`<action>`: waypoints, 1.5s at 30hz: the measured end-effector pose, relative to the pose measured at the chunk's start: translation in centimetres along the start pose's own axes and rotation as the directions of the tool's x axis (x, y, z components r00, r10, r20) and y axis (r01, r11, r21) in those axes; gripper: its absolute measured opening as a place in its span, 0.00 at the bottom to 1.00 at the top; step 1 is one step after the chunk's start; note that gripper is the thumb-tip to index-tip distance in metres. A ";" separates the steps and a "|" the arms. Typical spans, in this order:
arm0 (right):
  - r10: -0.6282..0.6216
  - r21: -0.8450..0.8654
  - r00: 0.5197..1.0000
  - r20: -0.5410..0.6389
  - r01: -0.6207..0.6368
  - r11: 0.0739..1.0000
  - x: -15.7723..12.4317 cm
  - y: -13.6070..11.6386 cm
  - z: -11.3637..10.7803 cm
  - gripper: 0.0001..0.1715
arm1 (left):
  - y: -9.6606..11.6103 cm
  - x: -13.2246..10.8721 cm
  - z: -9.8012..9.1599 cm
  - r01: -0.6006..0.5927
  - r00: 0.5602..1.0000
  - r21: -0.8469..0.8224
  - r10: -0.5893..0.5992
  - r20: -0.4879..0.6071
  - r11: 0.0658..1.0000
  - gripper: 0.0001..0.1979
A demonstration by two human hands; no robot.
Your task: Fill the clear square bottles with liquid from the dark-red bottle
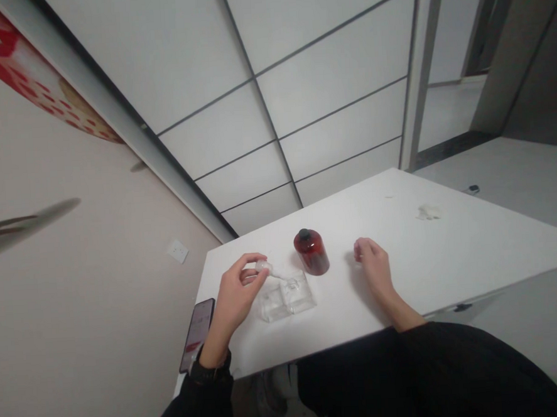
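Note:
My left hand (239,293) is pinched on a small clear dropper-like piece (269,269), its tip held over a clear square glass container (286,298) on the white table (432,249). A dark red bottle with a black cap (312,252) stands upright just behind the container. My right hand (374,267) rests on the table to the right of the bottle with its fingers curled under. I see nothing in it.
A phone (197,333) lies at the table's left front edge, beside my left wrist. A faint smudge (428,212) marks the far right part of the tabletop. A wall with a socket (178,250) is close on the left.

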State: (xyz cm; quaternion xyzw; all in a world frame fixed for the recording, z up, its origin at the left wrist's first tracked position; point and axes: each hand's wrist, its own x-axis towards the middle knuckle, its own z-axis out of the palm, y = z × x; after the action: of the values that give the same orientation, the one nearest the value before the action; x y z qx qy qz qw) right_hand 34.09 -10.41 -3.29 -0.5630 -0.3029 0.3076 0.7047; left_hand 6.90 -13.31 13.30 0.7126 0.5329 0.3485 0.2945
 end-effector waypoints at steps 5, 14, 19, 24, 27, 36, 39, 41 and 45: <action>0.010 0.007 1.000 -0.007 -0.010 1.000 -0.1 -0.1 0.2 0.21 | -2.8 1.5 -2.6 -0.010 0.999 -0.030 0.008 -0.049 1.000 0.18; 0.022 0.000 1.000 0.000 -0.022 1.000 -0.1 -0.3 0.2 0.22 | -9.8 6.5 -0.5 -0.022 1.000 0.148 0.021 0.006 0.989 0.22; 0.020 -0.021 1.000 -0.004 -0.020 1.000 0.1 0.0 0.1 0.21 | -11.7 8.6 1.2 -0.137 0.989 0.325 0.108 0.105 0.936 0.18; 0.000 -0.045 1.000 0.003 0.001 0.999 0.2 0.3 0.2 0.22 | -12.4 9.4 2.0 -0.256 0.959 0.432 0.171 0.226 0.865 0.16; -0.018 -0.064 1.000 0.015 0.019 0.998 0.1 0.4 0.1 0.23 | -12.7 9.4 2.0 -0.301 0.944 0.456 0.192 0.270 0.838 0.19; -0.240 -0.042 0.923 0.302 0.264 0.964 -1.0 -1.8 1.7 0.27 | -7.8 8.4 0.4 -0.419 0.897 0.326 0.331 0.292 0.848 0.14; -0.274 -0.042 0.843 0.462 0.329 0.943 -1.4 -1.4 2.6 0.45 | -4.0 8.4 1.7 -0.494 0.844 0.209 0.408 0.347 0.844 0.19; -0.258 -0.081 0.816 0.517 0.347 0.934 -1.4 -0.7 2.8 0.50 | -1.8 8.7 2.9 -0.545 0.797 0.141 0.459 0.392 0.826 0.21; -0.263 -0.090 0.783 0.563 0.375 0.923 -1.3 -0.3 2.2 0.47 | 1.0 9.1 4.8 -0.590 0.742 0.163 0.452 0.494 0.790 0.17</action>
State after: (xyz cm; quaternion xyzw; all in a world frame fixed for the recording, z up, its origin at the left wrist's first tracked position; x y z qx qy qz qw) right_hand 31.62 -10.14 -2.71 -0.4603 -0.6091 0.2980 0.5730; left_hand 13.09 -5.01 12.95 0.9296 0.2781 0.1635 0.1781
